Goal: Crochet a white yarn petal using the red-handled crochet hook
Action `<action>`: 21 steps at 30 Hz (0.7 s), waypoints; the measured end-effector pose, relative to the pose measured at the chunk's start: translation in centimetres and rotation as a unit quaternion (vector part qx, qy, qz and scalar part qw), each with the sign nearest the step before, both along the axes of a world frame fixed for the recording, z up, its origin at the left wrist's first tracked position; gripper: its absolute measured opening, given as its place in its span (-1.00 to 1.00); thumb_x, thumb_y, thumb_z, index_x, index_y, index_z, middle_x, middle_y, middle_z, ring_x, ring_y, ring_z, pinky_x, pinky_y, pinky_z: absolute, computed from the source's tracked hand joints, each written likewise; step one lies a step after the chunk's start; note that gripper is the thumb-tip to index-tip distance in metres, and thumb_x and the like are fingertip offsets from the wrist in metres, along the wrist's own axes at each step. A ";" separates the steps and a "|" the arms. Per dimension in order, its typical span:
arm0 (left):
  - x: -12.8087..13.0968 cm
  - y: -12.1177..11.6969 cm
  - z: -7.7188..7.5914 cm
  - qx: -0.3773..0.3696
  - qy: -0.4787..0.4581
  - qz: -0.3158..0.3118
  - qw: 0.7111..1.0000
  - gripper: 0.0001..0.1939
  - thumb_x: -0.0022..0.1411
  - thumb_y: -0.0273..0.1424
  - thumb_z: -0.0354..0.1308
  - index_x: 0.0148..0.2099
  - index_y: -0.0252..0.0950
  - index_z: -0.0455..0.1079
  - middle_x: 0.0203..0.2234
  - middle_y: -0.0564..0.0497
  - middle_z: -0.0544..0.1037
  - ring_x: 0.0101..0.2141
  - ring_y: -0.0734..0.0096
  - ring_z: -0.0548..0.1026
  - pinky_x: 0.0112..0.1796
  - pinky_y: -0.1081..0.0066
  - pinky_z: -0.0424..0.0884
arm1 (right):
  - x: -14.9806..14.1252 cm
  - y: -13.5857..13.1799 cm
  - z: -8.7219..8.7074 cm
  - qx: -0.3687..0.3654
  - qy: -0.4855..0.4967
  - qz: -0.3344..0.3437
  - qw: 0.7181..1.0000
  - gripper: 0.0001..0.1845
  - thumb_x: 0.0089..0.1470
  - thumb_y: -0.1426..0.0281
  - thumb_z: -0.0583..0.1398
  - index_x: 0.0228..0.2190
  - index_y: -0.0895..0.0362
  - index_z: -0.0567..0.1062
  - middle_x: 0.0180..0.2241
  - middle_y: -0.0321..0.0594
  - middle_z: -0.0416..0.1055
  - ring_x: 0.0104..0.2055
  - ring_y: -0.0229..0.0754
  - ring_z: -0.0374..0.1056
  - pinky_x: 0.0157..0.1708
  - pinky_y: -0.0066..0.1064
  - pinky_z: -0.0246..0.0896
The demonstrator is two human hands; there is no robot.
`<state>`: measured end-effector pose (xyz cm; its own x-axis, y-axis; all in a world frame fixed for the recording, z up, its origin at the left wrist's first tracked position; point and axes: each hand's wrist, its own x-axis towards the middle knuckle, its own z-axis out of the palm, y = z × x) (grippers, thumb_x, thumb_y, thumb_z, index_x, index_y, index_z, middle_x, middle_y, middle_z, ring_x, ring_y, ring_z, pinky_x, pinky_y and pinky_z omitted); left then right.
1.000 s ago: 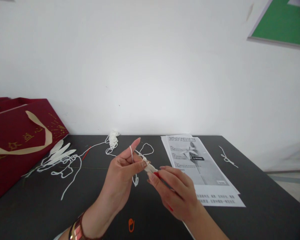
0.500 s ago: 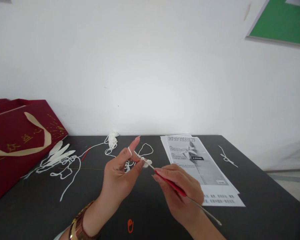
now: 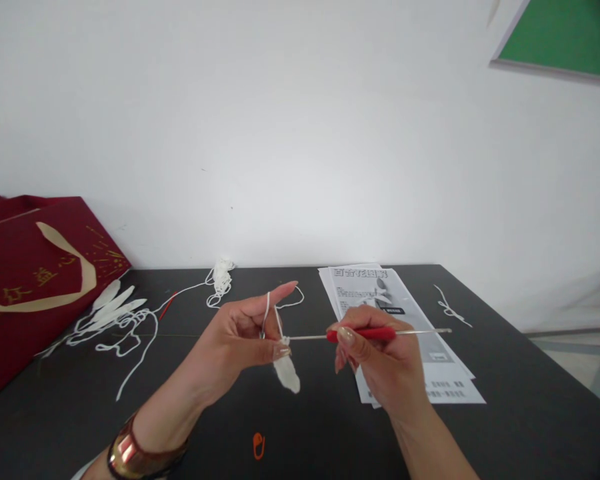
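Between thumb and fingers, my left hand (image 3: 247,333) pinches a small white crocheted petal (image 3: 287,375), which hangs below the thumb. White yarn (image 3: 267,308) runs over its raised, outstretched index finger. My right hand (image 3: 385,357) grips a crochet hook (image 3: 365,334) by its red handle. One metal end of the hook reaches left to the top of the petal, where the stitches are too small to make out; the other end points right, over the printed sheets. An orange stitch marker (image 3: 259,446) lies on the table in front of my hands.
Finished-looking white petals (image 3: 113,303) with tangled yarn tails lie at the left beside a dark red bag (image 3: 40,280). A loose yarn bundle (image 3: 223,275) rests near the wall. Printed sheets (image 3: 455,393) are at the right, with a knotted yarn scrap (image 3: 450,308) beyond them.
The hook has swung from slanting to nearly level, and my right hand has turned and moved right. The petal now hangs down in view below my left thumb.
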<state>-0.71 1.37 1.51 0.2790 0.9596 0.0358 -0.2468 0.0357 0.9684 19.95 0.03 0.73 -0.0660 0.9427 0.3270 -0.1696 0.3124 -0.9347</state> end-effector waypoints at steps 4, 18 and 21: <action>-0.2 -0.1 0.3 -0.068 -0.048 -0.071 0.994 -0.35 -0.13 -0.61 0.39 0.07 -0.17 0.50 -0.62 0.14 0.41 -0.56 0.53 0.34 -0.45 0.48 0.31 | 0.4 0.0 0.5 0.042 -0.014 0.038 0.998 -0.85 -0.02 0.31 0.36 -0.48 0.15 0.60 -0.62 -0.31 0.41 -0.64 -0.30 0.32 -0.70 -0.51 0.24; -0.4 -0.3 0.6 -0.063 -0.048 -0.151 0.985 -0.38 -0.13 -0.65 0.35 0.05 -0.22 0.52 -0.62 0.14 0.32 -0.57 0.54 0.22 -0.52 0.51 0.18 | 0.0 0.8 -0.1 -0.126 0.119 0.113 0.978 -0.71 -0.05 0.27 0.38 -0.59 0.18 0.47 -0.71 -0.37 0.35 -0.80 -0.44 0.10 -0.84 -0.61 0.15; -0.5 -0.3 0.6 -0.061 -0.051 -0.150 0.986 -0.38 -0.12 -0.64 0.35 0.06 -0.21 0.52 -0.62 0.14 0.32 -0.57 0.53 0.21 -0.53 0.50 0.17 | 0.3 0.8 0.1 -0.076 0.105 0.133 0.983 -0.80 -0.09 0.32 0.40 -0.54 0.17 0.54 -0.63 -0.33 0.41 -0.73 -0.41 0.21 -0.80 -0.61 0.21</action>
<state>-1.20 1.09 2.15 0.5509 0.8340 -0.0315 -0.3039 0.2356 0.9231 20.20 0.81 0.81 -0.2629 0.9401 0.2169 -0.4202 0.0908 -0.9029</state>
